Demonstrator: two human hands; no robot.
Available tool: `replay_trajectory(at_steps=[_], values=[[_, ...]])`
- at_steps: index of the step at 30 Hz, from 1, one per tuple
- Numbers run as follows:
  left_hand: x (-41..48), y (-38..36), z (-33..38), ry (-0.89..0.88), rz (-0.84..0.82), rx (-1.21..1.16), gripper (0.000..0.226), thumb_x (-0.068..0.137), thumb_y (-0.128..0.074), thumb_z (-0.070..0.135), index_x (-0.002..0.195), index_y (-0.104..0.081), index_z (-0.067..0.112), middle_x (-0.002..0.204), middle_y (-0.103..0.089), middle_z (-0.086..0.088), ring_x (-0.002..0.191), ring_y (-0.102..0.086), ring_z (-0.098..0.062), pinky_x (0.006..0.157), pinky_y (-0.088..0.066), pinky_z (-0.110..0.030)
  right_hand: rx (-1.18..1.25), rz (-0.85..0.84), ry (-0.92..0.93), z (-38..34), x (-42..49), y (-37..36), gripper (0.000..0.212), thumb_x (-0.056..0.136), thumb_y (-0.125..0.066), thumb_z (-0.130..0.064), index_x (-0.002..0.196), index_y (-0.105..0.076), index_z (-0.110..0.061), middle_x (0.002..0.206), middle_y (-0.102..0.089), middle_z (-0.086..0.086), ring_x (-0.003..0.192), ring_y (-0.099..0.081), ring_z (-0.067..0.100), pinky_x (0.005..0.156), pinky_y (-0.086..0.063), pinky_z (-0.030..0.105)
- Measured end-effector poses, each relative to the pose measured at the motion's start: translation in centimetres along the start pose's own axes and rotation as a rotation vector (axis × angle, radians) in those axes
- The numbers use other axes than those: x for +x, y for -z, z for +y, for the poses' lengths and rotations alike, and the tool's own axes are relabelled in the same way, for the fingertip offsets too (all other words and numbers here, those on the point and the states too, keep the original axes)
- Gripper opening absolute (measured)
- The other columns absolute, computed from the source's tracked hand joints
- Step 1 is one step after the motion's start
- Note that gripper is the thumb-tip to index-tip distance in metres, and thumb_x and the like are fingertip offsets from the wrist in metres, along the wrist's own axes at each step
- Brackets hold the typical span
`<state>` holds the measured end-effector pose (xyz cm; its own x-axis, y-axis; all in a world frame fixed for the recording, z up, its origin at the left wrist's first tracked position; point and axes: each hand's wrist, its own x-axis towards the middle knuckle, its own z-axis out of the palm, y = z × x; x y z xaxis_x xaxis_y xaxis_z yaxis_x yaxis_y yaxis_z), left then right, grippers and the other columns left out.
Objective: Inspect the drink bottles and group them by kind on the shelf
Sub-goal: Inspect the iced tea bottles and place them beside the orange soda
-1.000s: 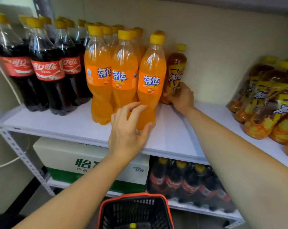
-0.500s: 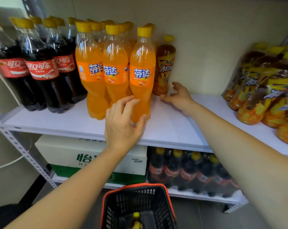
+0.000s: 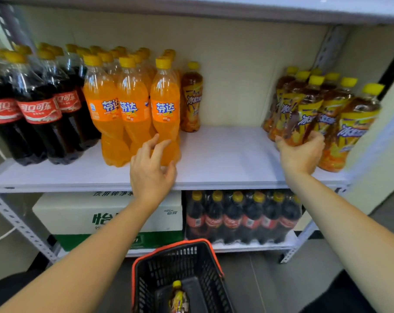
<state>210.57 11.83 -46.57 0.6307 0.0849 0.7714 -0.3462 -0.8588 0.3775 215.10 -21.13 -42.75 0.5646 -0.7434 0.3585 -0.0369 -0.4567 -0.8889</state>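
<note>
On the white shelf (image 3: 225, 159), cola bottles (image 3: 40, 109) stand at the left and orange soda bottles (image 3: 165, 109) beside them. A lone iced tea bottle (image 3: 191, 98) stands upright against the wall, right of the orange ones. A wrapped pack of iced tea bottles (image 3: 340, 118) leans at the right end. My left hand (image 3: 150, 168) hovers with loose, spread fingers at the base of the front right orange bottle. My right hand (image 3: 301, 152) curls its fingers round the lower front of the iced tea pack.
A black basket with an orange rim (image 3: 180, 251) sits below me on the floor, holding one iced tea bottle (image 3: 179, 299). The lower shelf carries a white and green carton (image 3: 78, 213) and a pack of cola bottles (image 3: 241, 218). A steel upright (image 3: 22, 229) frames the left.
My right hand left the lone iced tea bottle and swung right to the wrapped pack. My left hand loosened its hold on the front orange bottle.
</note>
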Motion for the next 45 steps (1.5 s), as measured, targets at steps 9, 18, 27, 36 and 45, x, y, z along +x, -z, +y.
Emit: replay_trajectory(at_steps=[9, 18, 27, 36, 45], values=[[-0.8, 2.1, 3.6, 0.096, -0.123, -0.039, 0.034, 0.077, -0.079, 0.015, 0.110, -0.073, 0.020, 0.140, -0.056, -0.009, 0.123, -0.052, -0.033, 0.089, -0.047, -0.043, -0.107, -0.135, -0.011, 2.0, 5.3, -0.8, 0.073, 0.079, -0.085, -0.044, 0.136, -0.055, -0.010, 0.132, -0.065, 0.015, 0.123, -0.059, 0.039, 0.102, -0.048, 0.046], [-0.1, 2.9, 8.1, 0.227, -0.498, -0.600, 0.020, 0.089, -0.075, 0.010, 0.085, -0.077, 0.030, 0.096, -0.076, 0.013, 0.102, -0.067, -0.004, 0.086, -0.051, -0.024, 0.092, -0.204, 0.144, 2.8, 4.0, 1.1, 0.038, 0.073, -0.085, -0.027, 0.094, -0.055, -0.018, 0.085, -0.057, -0.002, 0.082, -0.056, 0.022, 0.073, -0.046, 0.036], [1.8, 2.9, 11.1, 0.405, -0.542, -0.984, 0.046, 0.087, -0.078, 0.029, 0.130, -0.062, 0.024, 0.125, -0.069, 0.005, 0.111, -0.066, -0.003, 0.093, -0.056, -0.031, 0.296, -0.552, 0.183, -1.5, -6.9, 5.9, 0.042, 0.077, -0.087, -0.021, 0.107, -0.059, -0.013, 0.102, -0.072, 0.004, 0.095, -0.070, 0.021, 0.085, -0.058, 0.040], [1.6, 3.6, 11.6, 0.478, -0.437, -1.066, 0.080, 0.072, -0.087, 0.035, 0.141, -0.050, 0.019, 0.129, -0.067, -0.003, 0.103, -0.072, -0.010, 0.073, -0.060, -0.029, 0.335, -0.768, 0.211, -1.7, -15.4, 7.1, 0.048, 0.069, -0.090, -0.039, 0.094, -0.051, -0.025, 0.083, -0.067, -0.011, 0.073, -0.061, 0.001, 0.063, -0.047, 0.015], [1.4, 3.5, 8.5, 0.621, -0.479, -1.331, 0.069, 0.082, -0.073, 0.019, 0.146, -0.047, 0.021, 0.139, -0.063, -0.008, 0.113, -0.067, -0.025, 0.076, -0.059, -0.039, 0.719, -1.351, -0.519, -0.6, -14.7, 6.8, 0.065, 0.077, -0.060, -0.017, 0.140, -0.053, -0.003, 0.123, -0.064, 0.021, 0.103, -0.066, 0.034, 0.095, -0.050, 0.060]])
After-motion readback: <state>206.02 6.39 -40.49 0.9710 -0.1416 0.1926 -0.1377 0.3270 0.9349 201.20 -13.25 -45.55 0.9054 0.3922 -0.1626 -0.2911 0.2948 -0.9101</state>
